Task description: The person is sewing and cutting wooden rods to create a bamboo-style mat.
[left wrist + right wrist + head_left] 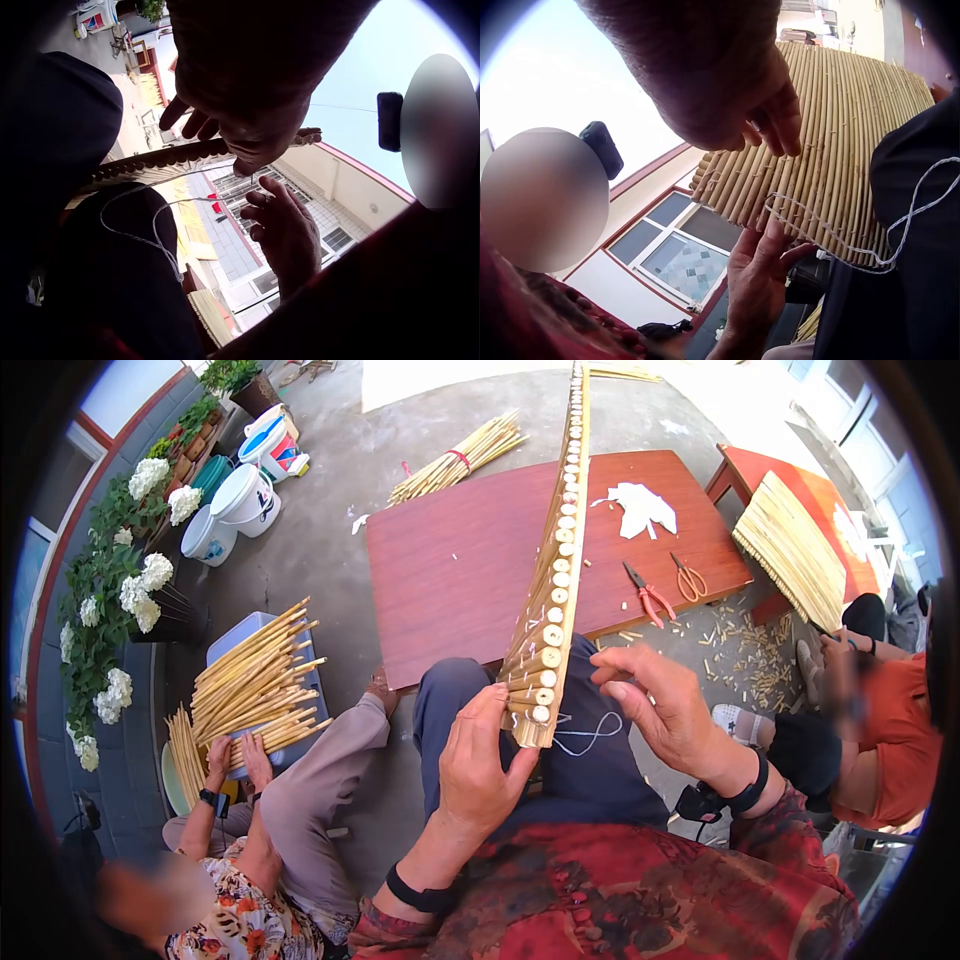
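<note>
A mat of pale stalks (553, 635) bound side by side stands on edge over the person's lap, its row of cut ends facing up in the head view. The left hand (478, 765) grips its near end, thumb on one face and fingers on the other. White thread (910, 214) comes out of the mat near the left thumb and hangs in a loose loop over the dark trousers. The right hand (660, 705) hovers just right of the near end, fingers loosely bent and apart. A thin dark sliver shows between the two hands in the left wrist view.
A low red-brown table (460, 570) bears pliers (650, 598), scissors (689, 578) and white scraps (640, 508). Stalk offcuts (755, 660) litter the floor. One person at left handles a stalk pile (250, 685); another sits at right beside a second mat (792, 550).
</note>
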Demonstrator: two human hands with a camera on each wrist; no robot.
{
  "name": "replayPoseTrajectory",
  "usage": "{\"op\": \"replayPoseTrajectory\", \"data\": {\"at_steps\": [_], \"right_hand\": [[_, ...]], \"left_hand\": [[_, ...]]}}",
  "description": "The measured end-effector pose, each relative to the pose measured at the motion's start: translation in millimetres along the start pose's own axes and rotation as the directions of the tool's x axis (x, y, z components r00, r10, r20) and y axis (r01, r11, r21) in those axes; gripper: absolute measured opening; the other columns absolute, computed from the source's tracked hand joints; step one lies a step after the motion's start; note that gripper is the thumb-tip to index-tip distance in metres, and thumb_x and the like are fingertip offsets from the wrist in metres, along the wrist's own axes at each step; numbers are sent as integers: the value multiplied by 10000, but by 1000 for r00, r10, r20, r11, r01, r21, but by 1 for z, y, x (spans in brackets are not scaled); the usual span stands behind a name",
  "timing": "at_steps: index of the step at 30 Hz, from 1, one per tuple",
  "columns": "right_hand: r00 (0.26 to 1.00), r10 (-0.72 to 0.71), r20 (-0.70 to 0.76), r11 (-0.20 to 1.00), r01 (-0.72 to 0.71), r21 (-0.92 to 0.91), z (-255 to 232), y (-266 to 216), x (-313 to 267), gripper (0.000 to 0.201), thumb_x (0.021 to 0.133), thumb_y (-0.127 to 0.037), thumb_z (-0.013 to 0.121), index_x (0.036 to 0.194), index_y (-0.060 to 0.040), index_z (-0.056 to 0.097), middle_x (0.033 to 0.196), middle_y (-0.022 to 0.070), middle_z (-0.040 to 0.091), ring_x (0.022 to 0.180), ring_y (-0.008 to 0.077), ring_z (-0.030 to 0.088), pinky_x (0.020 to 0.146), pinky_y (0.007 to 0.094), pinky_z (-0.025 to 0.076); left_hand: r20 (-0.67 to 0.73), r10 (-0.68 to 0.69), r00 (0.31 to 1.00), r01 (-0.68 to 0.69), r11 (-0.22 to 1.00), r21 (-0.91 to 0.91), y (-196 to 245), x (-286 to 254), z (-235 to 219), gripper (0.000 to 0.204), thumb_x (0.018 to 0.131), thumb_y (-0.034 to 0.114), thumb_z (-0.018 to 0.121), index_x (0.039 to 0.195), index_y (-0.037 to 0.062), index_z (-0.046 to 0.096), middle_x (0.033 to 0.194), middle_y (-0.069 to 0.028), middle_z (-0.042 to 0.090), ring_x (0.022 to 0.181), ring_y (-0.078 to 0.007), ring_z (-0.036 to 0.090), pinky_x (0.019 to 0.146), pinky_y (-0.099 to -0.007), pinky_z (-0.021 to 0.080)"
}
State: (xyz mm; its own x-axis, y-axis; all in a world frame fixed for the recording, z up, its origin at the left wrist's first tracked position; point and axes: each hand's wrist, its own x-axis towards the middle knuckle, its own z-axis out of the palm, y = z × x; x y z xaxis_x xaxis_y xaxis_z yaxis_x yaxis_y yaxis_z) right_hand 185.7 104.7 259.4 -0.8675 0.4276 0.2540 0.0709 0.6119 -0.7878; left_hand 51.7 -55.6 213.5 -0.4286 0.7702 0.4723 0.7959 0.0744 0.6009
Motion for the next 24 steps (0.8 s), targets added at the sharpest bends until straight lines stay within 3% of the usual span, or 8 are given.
{"op": "replayPoseTrajectory", "data": {"at_steps": [5,13,15,16,19,21,22,24], "right_hand": [[866,366,342,910,-409,62,8,-20,1,180,896,-118,486,1062,-47,492,664,88,553,526,129,540,487,251,439],[799,470,375,813,-558,168,13,-7,-12,280,904,-106,470,1178,-56,503,787,25,581,617,97,543,537,225,457],[968,15,250,989,23,-146,10,-4,-18,306,872,-59,506,1177,-37,496,987,58,574,839,150,563,733,271,475],[894,353,277,798,-442,410,11,0,-27,358,826,-14,551,1178,-38,496,1146,79,518,1040,178,494,888,306,412],[865,392,315,797,-490,353,4,9,-44,392,802,-27,585,1183,-36,491,1181,76,500,1063,188,481,901,310,404],[783,518,343,536,-610,584,1,3,-41,412,766,-45,610,1165,-38,506,1192,98,492,1073,234,475,908,344,392],[888,315,336,917,-376,133,-3,13,-48,411,750,-64,615,1149,-40,520,1179,111,499,1066,262,477,907,362,390],[874,8,486,926,177,-334,-7,14,-44,405,712,-117,622,1107,-56,557,1144,133,519,1050,314,485,899,405,394]], "left_hand": [[13,-4,1000,5,990,-138,-11,-2,17,669,619,-45,654,1215,-98,357,1205,-265,450,1082,-381,485,917,-393,404],[-73,99,992,-112,970,-216,-19,-3,32,579,688,-27,588,1219,-99,368,1214,-270,434,1119,-378,463,932,-444,381],[-66,118,991,-130,966,-223,-16,-1,31,528,725,-7,562,1211,-101,378,1208,-267,440,1118,-377,466,928,-450,384],[-48,146,988,-153,967,-202,-18,0,29,482,755,7,532,1201,-104,388,1202,-267,446,1114,-375,471,920,-449,392],[-28,193,981,-195,959,-204,-20,2,28,413,796,23,492,1179,-108,408,1186,-268,460,1102,-372,484,901,-446,410],[-33,207,978,-209,955,-211,-21,3,29,389,806,24,481,1167,-110,417,1176,-269,469,1094,-370,492,890,-444,420],[-32,218,975,-220,954,-203,-21,2,29,383,805,25,486,1159,-108,422,1169,-269,473,1086,-372,497,884,-440,426],[-27,229,973,-230,952,-202,-21,1,29,376,804,27,491,1151,-106,428,1163,-270,478,1078,-374,503,877,-436,433]]}}
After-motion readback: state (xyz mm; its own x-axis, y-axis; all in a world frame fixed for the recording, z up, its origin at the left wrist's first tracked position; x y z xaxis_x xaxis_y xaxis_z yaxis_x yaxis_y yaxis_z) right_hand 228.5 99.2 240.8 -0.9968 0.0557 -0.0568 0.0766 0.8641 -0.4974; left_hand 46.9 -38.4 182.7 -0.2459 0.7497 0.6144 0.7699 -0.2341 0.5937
